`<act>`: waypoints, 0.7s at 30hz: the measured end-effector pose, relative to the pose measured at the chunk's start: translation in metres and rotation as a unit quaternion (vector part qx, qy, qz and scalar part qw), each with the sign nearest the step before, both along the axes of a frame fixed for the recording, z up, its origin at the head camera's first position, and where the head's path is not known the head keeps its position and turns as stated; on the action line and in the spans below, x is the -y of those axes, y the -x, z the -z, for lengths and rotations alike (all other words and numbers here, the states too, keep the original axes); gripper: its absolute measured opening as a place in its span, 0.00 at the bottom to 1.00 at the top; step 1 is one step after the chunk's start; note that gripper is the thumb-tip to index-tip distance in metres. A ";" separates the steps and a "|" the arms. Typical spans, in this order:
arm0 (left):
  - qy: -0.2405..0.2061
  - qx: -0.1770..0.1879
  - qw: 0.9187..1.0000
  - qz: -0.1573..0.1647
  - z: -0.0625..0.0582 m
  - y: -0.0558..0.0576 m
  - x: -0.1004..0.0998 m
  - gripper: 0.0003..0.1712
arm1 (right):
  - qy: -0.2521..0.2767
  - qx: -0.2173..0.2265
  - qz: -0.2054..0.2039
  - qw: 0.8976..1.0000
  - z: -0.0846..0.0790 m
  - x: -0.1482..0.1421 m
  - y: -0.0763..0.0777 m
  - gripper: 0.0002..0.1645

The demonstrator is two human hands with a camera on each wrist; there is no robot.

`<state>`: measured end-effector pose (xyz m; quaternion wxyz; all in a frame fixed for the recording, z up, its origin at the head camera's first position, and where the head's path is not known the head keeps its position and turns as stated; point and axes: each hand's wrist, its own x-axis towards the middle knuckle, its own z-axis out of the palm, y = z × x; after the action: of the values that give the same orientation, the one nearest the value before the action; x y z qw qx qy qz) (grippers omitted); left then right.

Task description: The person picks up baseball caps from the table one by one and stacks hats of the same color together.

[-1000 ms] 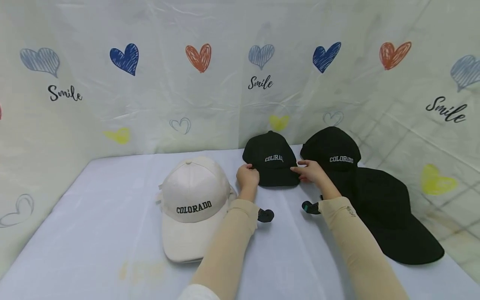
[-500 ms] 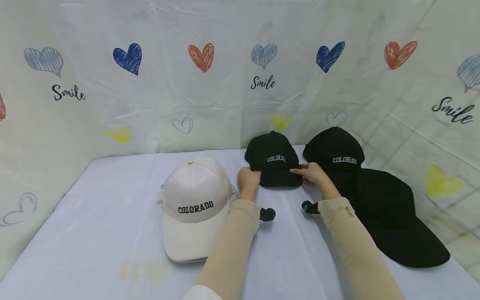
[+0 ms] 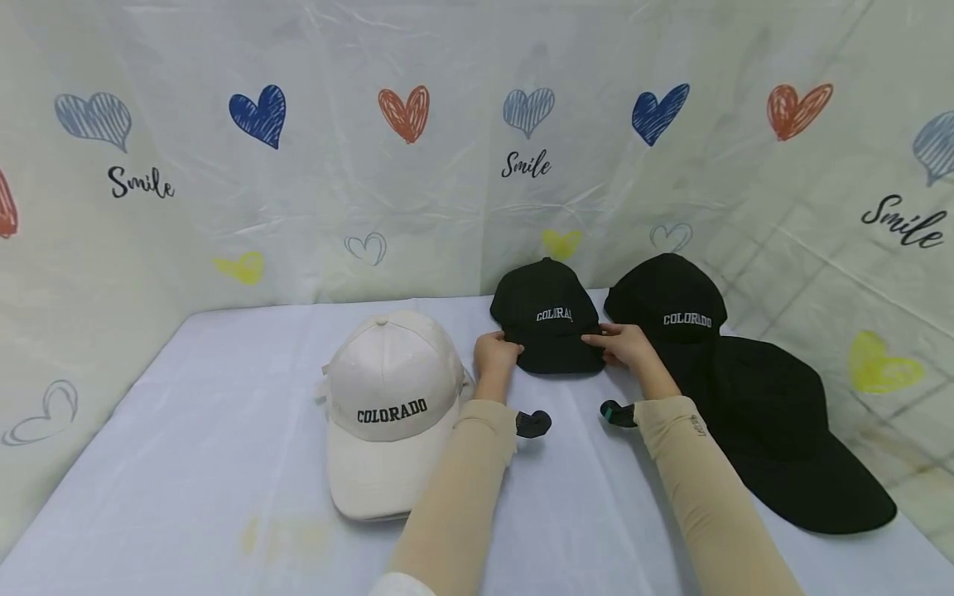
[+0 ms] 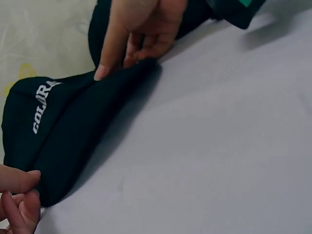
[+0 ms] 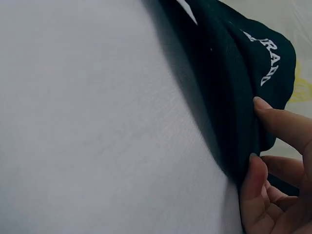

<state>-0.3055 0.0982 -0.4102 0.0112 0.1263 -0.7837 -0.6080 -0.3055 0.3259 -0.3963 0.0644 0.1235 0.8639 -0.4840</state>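
Observation:
A black baseball cap (image 3: pixel 544 294) with white lettering sits at the back of the table, its brim (image 3: pixel 561 358) facing me. My left hand (image 3: pixel 495 358) pinches the brim's left edge. On the opposite edge, my right hand (image 3: pixel 628 346) grips the brim between thumb and fingers. The left wrist view shows both hands on the cap (image 4: pixel 68 122), the right hand (image 4: pixel 146 29) near the top and the left hand (image 4: pixel 19 195) low in the corner. Seen from the right wrist, the right thumb and index finger hold the dark brim (image 5: pixel 224 97) from either side.
A white baseball cap (image 3: pixel 395 389) lettered COLORADO stands left of my left forearm. To the right is another black COLORADO cap (image 3: pixel 659 290), with a larger black cap (image 3: pixel 771 397) in front of it. A heart-printed curtain (image 3: pixel 447 199) hangs behind the white-covered table (image 3: pixel 186 463).
My right fingers have closed from a looser reach onto the brim's right edge. The left hand's fingers have settled on the left edge. The cap stays at about the same place.

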 end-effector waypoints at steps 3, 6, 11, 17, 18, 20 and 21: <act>-0.032 -0.001 0.999 -0.009 0.003 0.000 -0.001 0.25 | 0.039 -0.005 0.020 0.999 0.001 -0.001 -0.003 0.46; -0.043 -0.007 0.999 -0.020 0.006 0.001 -0.002 0.24 | 0.053 -0.004 0.025 0.998 0.002 -0.001 -0.005 0.45; -0.067 -0.032 0.996 -0.041 0.009 0.000 -0.004 0.26 | 0.064 -0.004 0.031 0.997 0.002 0.000 -0.006 0.46; -0.087 -0.040 0.994 -0.052 0.003 -0.004 -0.007 0.27 | 0.060 -0.012 0.034 0.998 -0.001 0.000 -0.007 0.45; -0.086 -0.040 0.994 -0.052 0.002 -0.004 -0.007 0.27 | 0.059 -0.013 0.034 0.998 -0.002 0.000 -0.007 0.45; -0.086 -0.039 0.994 -0.053 -0.001 -0.006 -0.008 0.27 | 0.053 -0.016 0.031 0.998 -0.004 -0.001 -0.009 0.45; -0.088 -0.038 0.994 -0.053 -0.003 -0.007 -0.009 0.27 | 0.051 -0.016 0.029 0.998 -0.005 -0.002 -0.010 0.45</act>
<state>-0.2985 0.1071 -0.4074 0.0623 0.1447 -0.7186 -0.6773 -0.2959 0.3280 -0.3912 0.0423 0.1371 0.8352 -0.5310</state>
